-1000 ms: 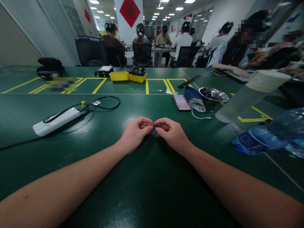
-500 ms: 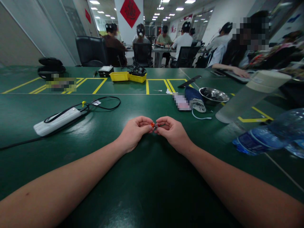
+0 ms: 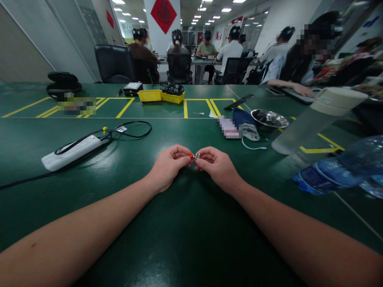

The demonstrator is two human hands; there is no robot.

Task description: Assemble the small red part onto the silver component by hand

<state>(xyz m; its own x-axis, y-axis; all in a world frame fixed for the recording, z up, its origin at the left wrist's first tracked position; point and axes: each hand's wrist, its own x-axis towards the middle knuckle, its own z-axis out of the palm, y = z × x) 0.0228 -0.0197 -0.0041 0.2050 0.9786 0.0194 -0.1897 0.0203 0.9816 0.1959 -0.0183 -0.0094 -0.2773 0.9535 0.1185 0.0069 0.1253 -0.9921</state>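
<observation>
Above the green table (image 3: 119, 223), a small orange piece (image 3: 190, 156) shows between the thumb and fingers of my left hand (image 3: 171, 166). My right hand (image 3: 218, 167) pinches a small silvery metal piece (image 3: 197, 156). The two small pieces meet or nearly meet between my fingertips at the middle of the view; whether they are joined I cannot tell. Both hands have their fingers curled, and the fingertips hide part of each piece.
A white power strip (image 3: 72, 152) with black cable lies at left. Yellow trays (image 3: 150, 96) stand far back. At right are a metal bowl (image 3: 269, 120), a pouch (image 3: 243, 119), a frosted bottle (image 3: 302, 123) and a blue-labelled bottle (image 3: 323, 175). A person's hand (image 3: 303, 90) rests at upper right.
The small metal piece has turned and shows more clearly between my fingertips. The red bit seen beside my right fingertips is no longer visible. My hands have barely moved.
</observation>
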